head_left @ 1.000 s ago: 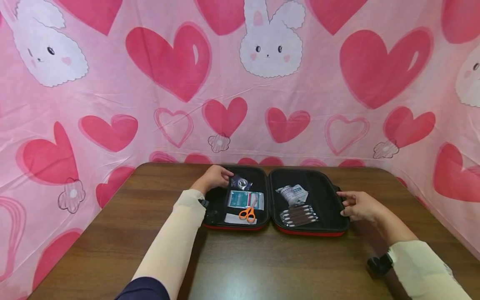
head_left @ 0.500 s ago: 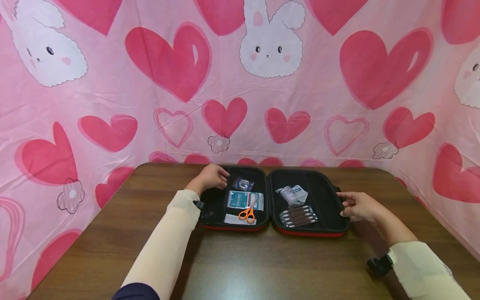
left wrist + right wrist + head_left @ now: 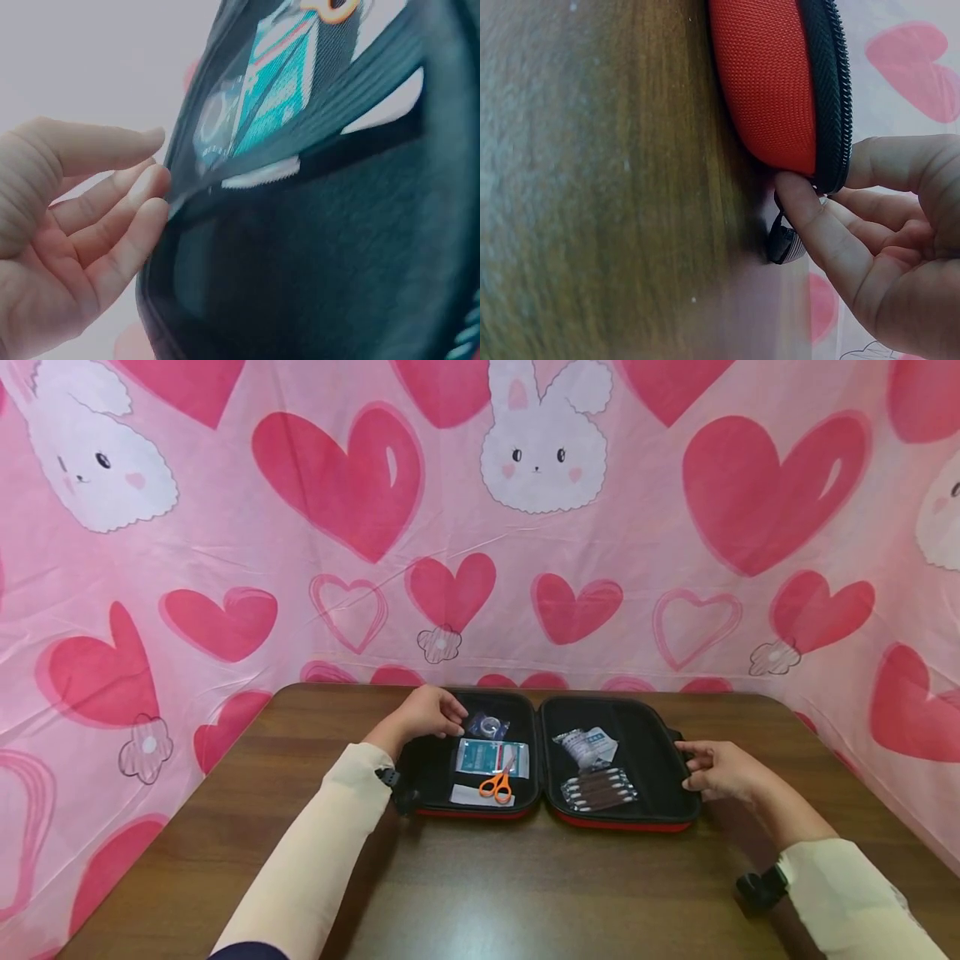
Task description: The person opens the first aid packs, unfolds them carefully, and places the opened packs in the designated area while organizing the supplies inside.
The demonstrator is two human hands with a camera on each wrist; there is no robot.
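Note:
A red zip case (image 3: 652, 768) with a black lining lies spread open on the table. My left hand (image 3: 427, 714) is over its left half. In the left wrist view its fingertips (image 3: 154, 180) are right at the end of the band along the inner pocket, fingers loosely bent. My right hand (image 3: 716, 768) holds the case's right edge; in the right wrist view, thumb and finger sit either side of the zipped rim. The left half holds orange-handled scissors (image 3: 497, 787), a teal packet (image 3: 480, 757) and a wrapped tape roll (image 3: 490, 727).
In the right half lie a pack of cotton swabs (image 3: 600, 790), a wrapped bandage roll (image 3: 577, 747) and a white-blue packet (image 3: 602, 745). The brown table (image 3: 525, 893) extends around the case. A pink heart-patterned cloth (image 3: 637, 535) hangs behind it.
My left hand has drawn back slightly to the left from the case's far side, then shifted a little right and down. My right hand stays at the right edge.

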